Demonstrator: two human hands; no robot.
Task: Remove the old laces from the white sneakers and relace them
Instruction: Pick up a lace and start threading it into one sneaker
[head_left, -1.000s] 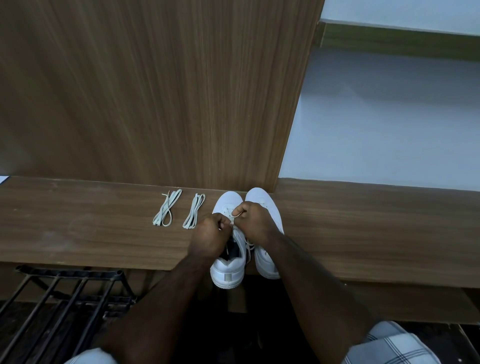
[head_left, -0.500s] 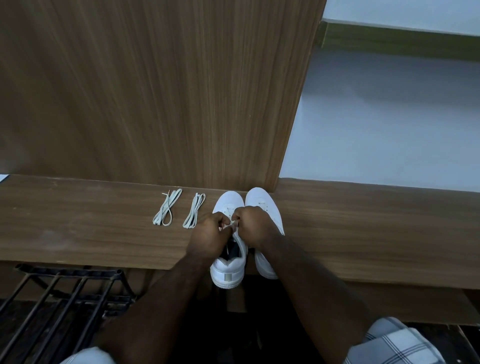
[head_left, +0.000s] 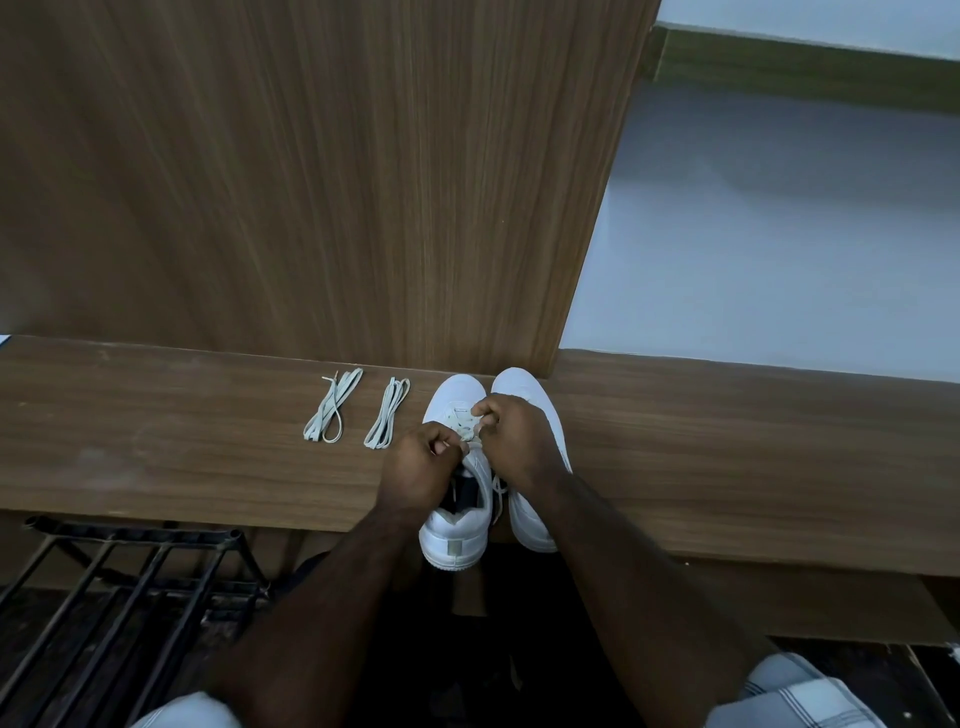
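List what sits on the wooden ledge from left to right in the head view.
Looped lace bundle → second lace bundle → left sneaker → right sneaker.

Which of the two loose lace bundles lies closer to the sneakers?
The right bundle, folded straight beside the left sneaker; the other bundle lies farther left.

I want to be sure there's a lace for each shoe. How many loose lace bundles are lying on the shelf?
2. One lace bundle lies farthest left on the wooden shelf; the second bundle lies between it and the left sneaker. Any behind the hands would be hidden.
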